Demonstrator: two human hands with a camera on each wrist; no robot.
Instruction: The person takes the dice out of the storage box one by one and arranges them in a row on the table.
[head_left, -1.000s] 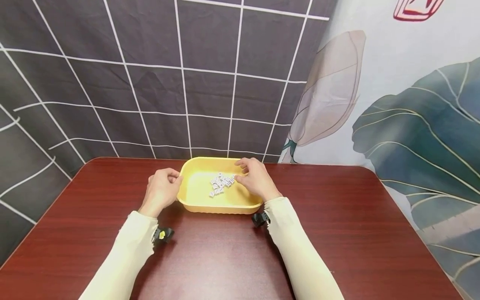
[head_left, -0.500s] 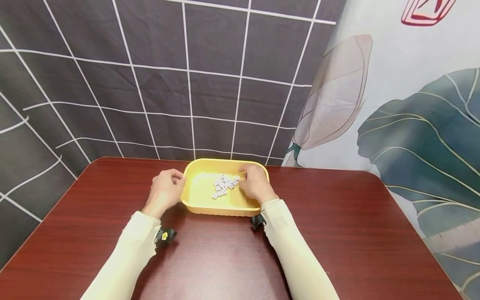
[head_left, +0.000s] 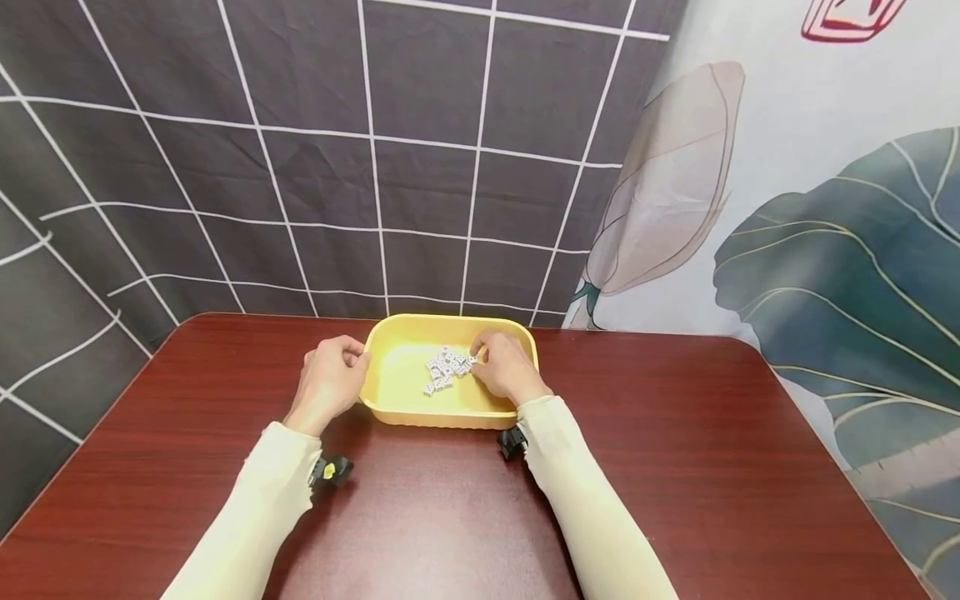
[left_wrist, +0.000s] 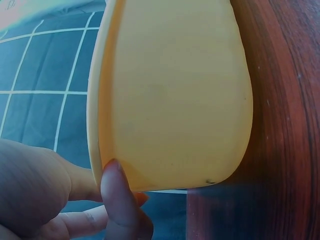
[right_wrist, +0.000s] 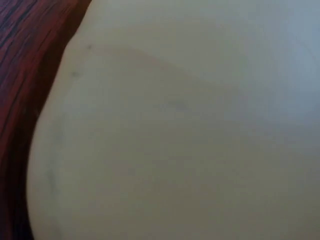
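A yellow plastic tub (head_left: 397, 408) stands near the far edge of the table, with several small white dice (head_left: 442, 368) clustered on its floor. My left hand (head_left: 330, 379) pinches the tub's left rim; in the left wrist view its thumb (left_wrist: 117, 192) presses the outer wall (left_wrist: 175, 100) near the rim. Reaching over the right side, my right hand (head_left: 506, 367) has its thumb and fingertips bent around a die at the right of the cluster. The right wrist view shows the tub's pale outer wall (right_wrist: 165, 140) close up, with the right hand out of sight.
The dark red wooden table (head_left: 435, 517) extends to both sides and in front of the tub. Right behind it hangs a dark cloth with white grid lines (head_left: 420, 192), and to the right a leaf-patterned cloth (head_left: 825, 275). Black wrist cameras (head_left: 330, 471) sit under the sleeves.
My right hand has gone lower into the tub and a little left, its fingertips closing in on the rightmost die. The left hand keeps its hold on the rim.
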